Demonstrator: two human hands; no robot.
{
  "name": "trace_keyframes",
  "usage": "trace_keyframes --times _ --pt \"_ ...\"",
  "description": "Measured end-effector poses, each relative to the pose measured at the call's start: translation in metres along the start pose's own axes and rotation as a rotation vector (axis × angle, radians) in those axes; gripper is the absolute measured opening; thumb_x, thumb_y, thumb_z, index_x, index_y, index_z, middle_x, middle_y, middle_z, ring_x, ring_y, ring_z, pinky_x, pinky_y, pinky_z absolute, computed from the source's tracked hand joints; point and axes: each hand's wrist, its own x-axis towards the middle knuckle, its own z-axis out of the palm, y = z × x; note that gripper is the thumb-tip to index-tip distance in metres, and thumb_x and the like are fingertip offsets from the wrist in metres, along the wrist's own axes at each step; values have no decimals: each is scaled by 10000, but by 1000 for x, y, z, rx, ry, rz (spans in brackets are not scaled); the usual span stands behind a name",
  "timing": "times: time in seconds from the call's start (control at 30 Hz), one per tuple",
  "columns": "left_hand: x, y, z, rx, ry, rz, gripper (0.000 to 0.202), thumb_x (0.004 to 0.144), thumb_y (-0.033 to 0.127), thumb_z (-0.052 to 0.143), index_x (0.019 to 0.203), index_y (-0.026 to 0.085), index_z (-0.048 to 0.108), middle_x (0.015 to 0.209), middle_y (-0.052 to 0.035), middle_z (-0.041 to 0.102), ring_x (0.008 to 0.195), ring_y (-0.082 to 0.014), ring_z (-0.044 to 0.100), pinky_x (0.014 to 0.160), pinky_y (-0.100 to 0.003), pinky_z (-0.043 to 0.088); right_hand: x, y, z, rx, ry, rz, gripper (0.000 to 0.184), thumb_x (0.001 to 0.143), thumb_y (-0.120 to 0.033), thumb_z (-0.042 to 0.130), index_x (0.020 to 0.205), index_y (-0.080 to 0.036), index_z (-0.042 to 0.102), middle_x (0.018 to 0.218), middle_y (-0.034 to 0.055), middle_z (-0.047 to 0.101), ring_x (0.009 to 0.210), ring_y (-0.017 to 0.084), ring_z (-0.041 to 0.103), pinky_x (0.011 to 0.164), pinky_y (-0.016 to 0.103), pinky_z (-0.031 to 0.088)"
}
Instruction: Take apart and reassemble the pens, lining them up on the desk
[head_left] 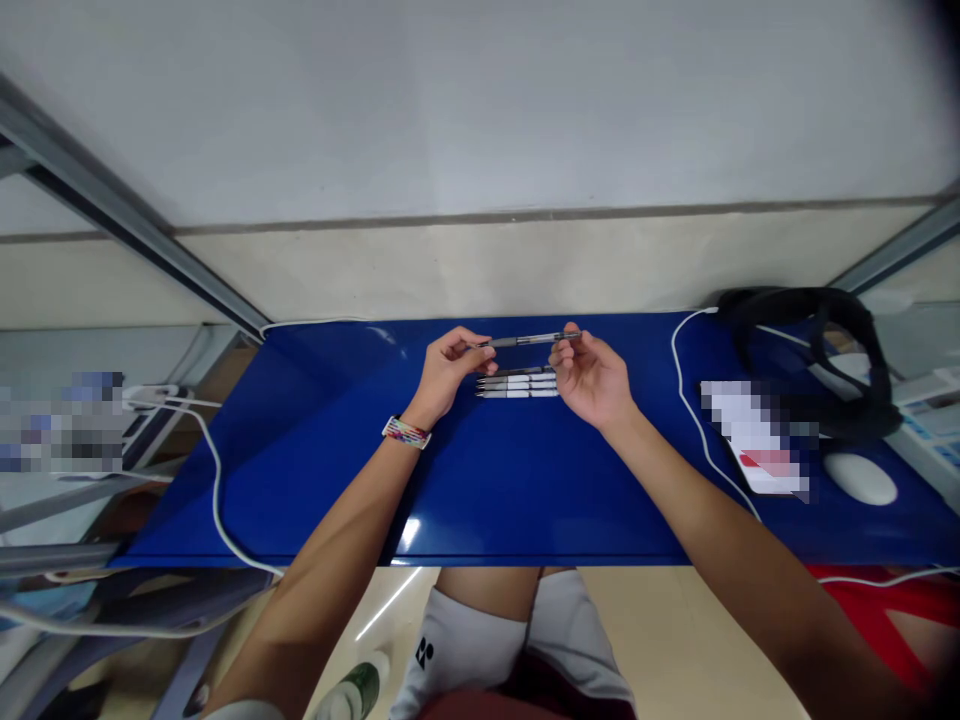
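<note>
A slim pen [529, 340] with a clear barrel and a grey grip is held level above the blue desk [480, 480]. My left hand [450, 372], with a colourful band at its wrist, pinches the pen's tip end. At the other end, the fingers of my right hand [592, 375] close on the dark part of the pen. Below it, several white-and-grey pens [517, 386] lie side by side on the desk, their tips pointing left. My right hand hides the far ends of those pens.
On the right are a blurred-out phone [757, 445], a white mouse [860, 478] and a black strapped headset [817, 350]. White cables [679, 370] run along both sides. A wall [480, 265] stands behind the desk, and a bottle [356, 690] is below its front edge.
</note>
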Motion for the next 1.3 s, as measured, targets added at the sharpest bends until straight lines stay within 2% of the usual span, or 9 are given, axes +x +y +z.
trace_keyframes --times 0.23,0.4,0.57,0.67,0.77,0.9,1.0,1.13,1.3 --pt "0 0 0 -4 -1 -5 315 786 371 949 925 190 732 810 -8 764 659 -145 749 675 -290 623 -1 -2 4 33 77 41 89 916 -210 731 993 -241 763 832 -13 743 746 101 719 682 175 655" --pt "1 2 -3 7 13 4 331 782 378 952 926 189 721 817 -5 756 664 -143 751 693 -295 632 0 0 5 -105 -12 -77 319 850 -156 825 1139 -279 769 964 -23 791 912 122 764 885 238 672" --pt "3 1 -9 88 34 27 303 806 378 929 959 198 739 830 -28 772 700 -168 768 715 -313 630 9 1 -8 -463 33 -308 198 864 -330 887 1041 -252 849 896 29 792 858 182 746 882 355 666" --pt "3 0 -11 311 11 88 240 838 362 892 966 202 767 813 -45 784 758 -201 776 757 -335 615 16 2 -22 -741 110 -444 150 868 -361 876 998 -285 878 938 32 797 865 198 734 902 391 640" --pt "2 -2 -14 559 -9 206 134 861 325 851 947 230 812 897 -56 812 827 -221 756 822 -360 598 20 4 -34 -985 107 -541 102 900 -351 830 979 -313 883 990 39 804 936 237 731 992 456 604" --pt "4 -8 -20 725 -95 281 108 928 321 777 987 272 853 1019 -69 834 955 -266 737 949 -422 561 23 6 -45 -1241 48 -566 151 952 -317 742 1013 -344 877 1030 36 822 996 277 720 1058 530 548" --pt "7 -11 -24 771 -140 314 104 928 312 781 989 291 862 1026 -72 835 1012 -293 715 1026 -464 517 23 6 -48 -1350 10 -553 168 958 -294 722 1027 -343 868 1064 39 832 1056 301 712 1059 539 526" --pt "8 -11 -25 820 -189 332 88 944 294 759 967 279 843 1020 -62 830 1007 -289 705 1052 -478 478 23 4 -48 -1466 -46 -560 193 978 -269 677 1046 -318 852 1085 56 819 1102 316 702 1054 540 514" --pt "5 -7 -23 1005 -259 343 159 1019 254 646 1018 247 805 1065 -51 811 1032 -260 690 1064 -473 457 22 2 -45 -1565 -45 -573 195 969 -212 649 991 -271 833 1035 68 805 1056 312 706 1010 516 530"
